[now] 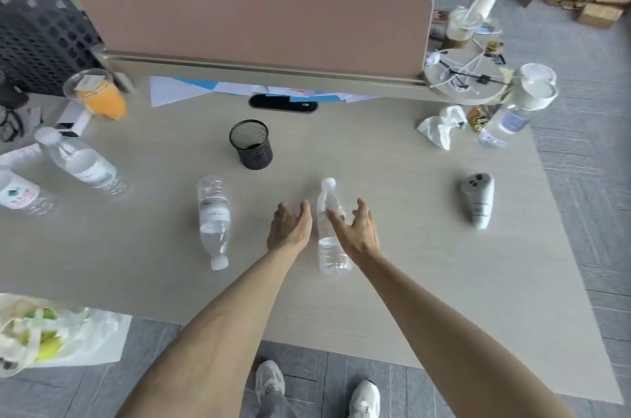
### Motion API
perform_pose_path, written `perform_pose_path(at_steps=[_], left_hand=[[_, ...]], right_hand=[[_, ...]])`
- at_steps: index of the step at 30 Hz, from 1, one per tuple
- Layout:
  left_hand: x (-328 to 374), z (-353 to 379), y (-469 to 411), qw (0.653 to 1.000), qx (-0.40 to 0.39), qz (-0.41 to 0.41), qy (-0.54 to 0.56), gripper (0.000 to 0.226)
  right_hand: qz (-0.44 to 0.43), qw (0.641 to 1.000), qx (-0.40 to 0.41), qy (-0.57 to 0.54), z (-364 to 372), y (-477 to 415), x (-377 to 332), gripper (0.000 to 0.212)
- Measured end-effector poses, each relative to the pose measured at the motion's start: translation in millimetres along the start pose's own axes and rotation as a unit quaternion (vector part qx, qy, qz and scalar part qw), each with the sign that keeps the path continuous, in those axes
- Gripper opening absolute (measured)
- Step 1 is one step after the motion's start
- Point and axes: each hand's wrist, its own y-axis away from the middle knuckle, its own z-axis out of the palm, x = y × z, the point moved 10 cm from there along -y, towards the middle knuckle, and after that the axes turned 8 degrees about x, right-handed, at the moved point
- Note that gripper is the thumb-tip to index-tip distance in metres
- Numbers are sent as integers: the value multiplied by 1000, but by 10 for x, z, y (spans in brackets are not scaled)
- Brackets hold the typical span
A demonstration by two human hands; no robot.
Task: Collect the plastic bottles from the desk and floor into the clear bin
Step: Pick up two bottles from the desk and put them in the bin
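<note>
Two hands reach out over the desk (392, 298) toward one bottle (328, 229), which lies on its side near the middle of the desk, cap pointing at the far edge and base toward the near edge. The left hand (290, 226) is just beside the bottle on its left, palm turned inward, fingers (305, 209) spread and loosely curled, holding nothing. The right hand (358, 233) comes in from the other side, partly over the bottle's middle; its fingers (336, 217) are open and fanned, and I cannot tell whether they touch the plastic yet. Both forearms run straight out from the near edge, wrists level and low.

To do this pick-up well, I judge one hand is enough: wrap the right hand round the labelled waist, where the wall is stiffest, and close before lifting, since a round bottle with water in it will roll away from a light touch. That frees the left hand for the second bottle (214, 219), lying nearby to the left with its cap toward the near edge.

More bottles wait: two by the left edge (82, 164) (18, 193) and one near the far right corner (512, 120). No clear bin shows in view.
</note>
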Motion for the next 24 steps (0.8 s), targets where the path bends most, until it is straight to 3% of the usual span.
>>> perform_pose_path(at_steps=[2,6,15,17,24], left_hand=[[-15,-146,-68,1000,13,10,-18,59],[-118,-339,-214,999,16,21,-24,57],[-362,-939,-229,999,43,30,3,53],[-409,-1067,-225,998,50,34,13,51],[-427,-1296,-261,994,73,80,18,44]], right_hand=[[16,998,-15,57,129,-11,1,97],[51,992,-31,107,306,2,67,74],[-11,999,36,-23,-49,306,-677,67],[-8,997,41,-65,-89,377,-772,58],[-34,985,63,-156,-179,642,-944,58]])
